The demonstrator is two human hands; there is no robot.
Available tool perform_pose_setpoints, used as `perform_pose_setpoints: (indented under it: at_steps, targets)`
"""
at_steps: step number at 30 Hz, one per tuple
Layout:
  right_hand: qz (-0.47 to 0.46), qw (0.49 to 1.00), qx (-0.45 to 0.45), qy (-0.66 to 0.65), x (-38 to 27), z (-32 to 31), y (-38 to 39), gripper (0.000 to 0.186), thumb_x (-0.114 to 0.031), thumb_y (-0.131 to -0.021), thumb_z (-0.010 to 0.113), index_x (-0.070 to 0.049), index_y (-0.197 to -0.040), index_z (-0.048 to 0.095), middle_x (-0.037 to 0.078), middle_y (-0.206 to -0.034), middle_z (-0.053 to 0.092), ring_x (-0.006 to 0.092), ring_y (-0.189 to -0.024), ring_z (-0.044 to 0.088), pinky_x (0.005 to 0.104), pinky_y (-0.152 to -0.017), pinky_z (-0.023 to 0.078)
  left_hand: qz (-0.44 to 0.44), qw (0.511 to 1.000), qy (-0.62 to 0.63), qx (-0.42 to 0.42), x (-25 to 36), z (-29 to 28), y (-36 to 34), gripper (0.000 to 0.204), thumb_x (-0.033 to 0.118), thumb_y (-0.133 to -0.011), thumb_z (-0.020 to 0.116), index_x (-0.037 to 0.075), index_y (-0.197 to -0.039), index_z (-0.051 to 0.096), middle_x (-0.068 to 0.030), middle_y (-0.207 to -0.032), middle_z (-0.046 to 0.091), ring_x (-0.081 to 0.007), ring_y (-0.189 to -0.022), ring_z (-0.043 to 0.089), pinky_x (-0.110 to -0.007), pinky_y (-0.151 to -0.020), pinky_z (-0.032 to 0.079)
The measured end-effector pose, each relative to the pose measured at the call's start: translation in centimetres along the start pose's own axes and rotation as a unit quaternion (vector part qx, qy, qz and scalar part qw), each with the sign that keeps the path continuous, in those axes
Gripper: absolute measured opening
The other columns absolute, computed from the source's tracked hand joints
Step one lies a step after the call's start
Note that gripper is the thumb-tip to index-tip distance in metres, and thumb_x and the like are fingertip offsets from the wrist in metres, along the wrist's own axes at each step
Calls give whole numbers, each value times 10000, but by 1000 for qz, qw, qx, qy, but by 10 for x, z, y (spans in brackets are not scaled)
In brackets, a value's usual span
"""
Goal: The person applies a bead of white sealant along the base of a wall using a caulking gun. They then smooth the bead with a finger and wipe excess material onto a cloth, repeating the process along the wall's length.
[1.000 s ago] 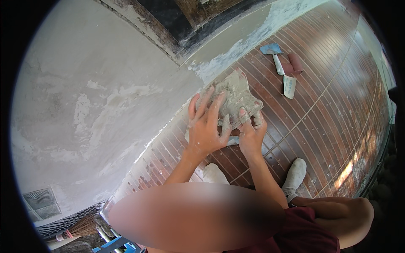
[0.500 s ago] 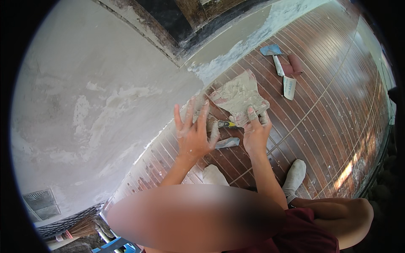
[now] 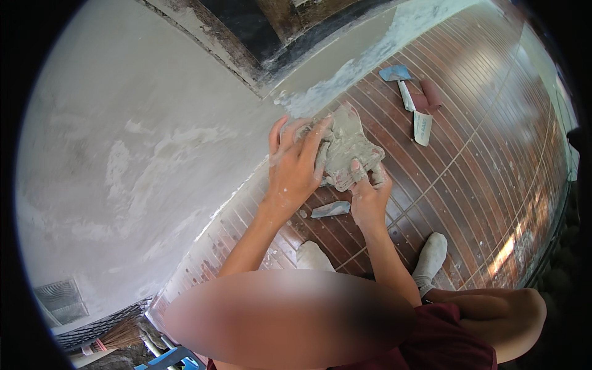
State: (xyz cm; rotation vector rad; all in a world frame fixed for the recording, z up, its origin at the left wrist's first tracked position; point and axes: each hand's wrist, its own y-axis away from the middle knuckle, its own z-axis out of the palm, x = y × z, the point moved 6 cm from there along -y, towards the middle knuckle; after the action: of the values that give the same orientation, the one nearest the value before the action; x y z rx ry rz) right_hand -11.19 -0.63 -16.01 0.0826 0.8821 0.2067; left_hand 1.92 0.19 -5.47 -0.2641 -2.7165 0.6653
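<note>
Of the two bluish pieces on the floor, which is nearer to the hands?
The bluish piece just ahead of the left sock; the other one lies farther off, near the reddish roll.

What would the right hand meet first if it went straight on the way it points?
The right hand would first meet the putty-covered piece, whose near edge it already grips; whether it would slide over or under is unclear.

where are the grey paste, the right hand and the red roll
Grey paste (image 3: 348,145): head view, on the middle of its top surface
Right hand (image 3: 370,202): head view, on the back of the hand
Red roll (image 3: 431,94): head view, on its curled outer side
</note>
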Motion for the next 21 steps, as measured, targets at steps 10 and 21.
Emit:
perform_pose_setpoints:
  at_steps: [10,21]
  targets:
    - [-3,1000,-4,9,2,-1,-1,288,-86,-944,599,40,-1201,559,88,-1075,626,119,-930,608,279,-766,554,-47,995,86,-36,-1,-5,-6,666,28,-672,627,80,-1321,489,-37,-883,624,-266,-977,526,-507,-1096,258]
    - [11,1000,-2,14,-4,-7,-5,318,-68,-948,579,50,-1237,521,113,-1162,598,176,-1010,614,339,-850,549,-5,999,34,-9,0,-1,-3,554,87,-697,731,96,-1232,586,-17,-914,698,-242,-1028,545,-482,-1047,306]
